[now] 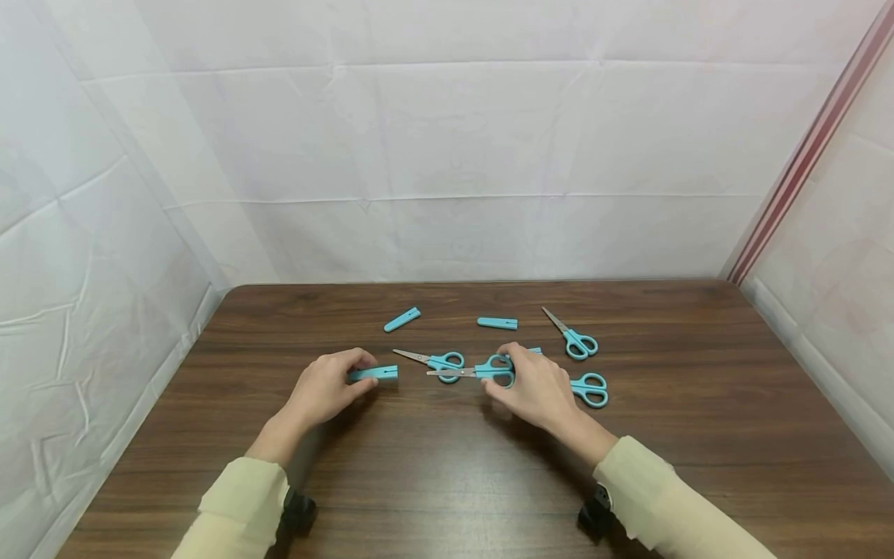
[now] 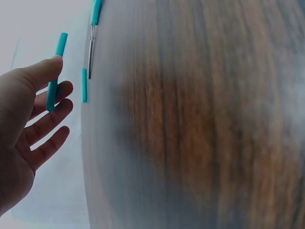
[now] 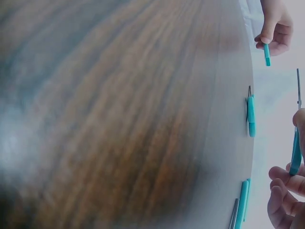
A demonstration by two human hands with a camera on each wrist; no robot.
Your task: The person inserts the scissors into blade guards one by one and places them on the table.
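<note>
We hold one pair of teal scissors (image 1: pixel 482 371) in the right hand (image 1: pixel 534 388), approx. table centre, blades shut and pointing left toward the left hand (image 1: pixel 324 386); right thumb and fingers curl round the handle loops. Left hand pinches a teal blade cap (image 1: pixel 373 373) between thumb and fingers, its free end facing the blade tip, the two near but apart. Handling, our judgement: scissors are light and stiff, w/ a sharp metal tip, so grip at the plastic loops, not the blades; cap is a small, light, smooth plastic sleeve, prob. slippery, best pinched at the rear half so the mouth stays free. Outward: a second pair (image 1: pixel 434 359) lies just behind the held blades; a third pair (image 1: pixel 574 338) and a fourth (image 1: pixel 590 389) lie to the right; loose caps (image 1: pixel 402 319) and (image 1: pixel 497 323) lie farther back on the wooden table (image 1: pixel 447 481). View diffs: head cam gives the full layout and both grips. Left wrist cam shows the cap (image 2: pixel 55 71) under the thumb w/ the other fingers (image 2: pixel 47 121) spread fairly straight, a detail the head cam hides. Right wrist cam shows the held scissors (image 3: pixel 296 138) edge-on, clear of the table, and the far hand w/ its cap (image 3: pixel 267 53); both wrist views are blurred on the tabletop.
</note>
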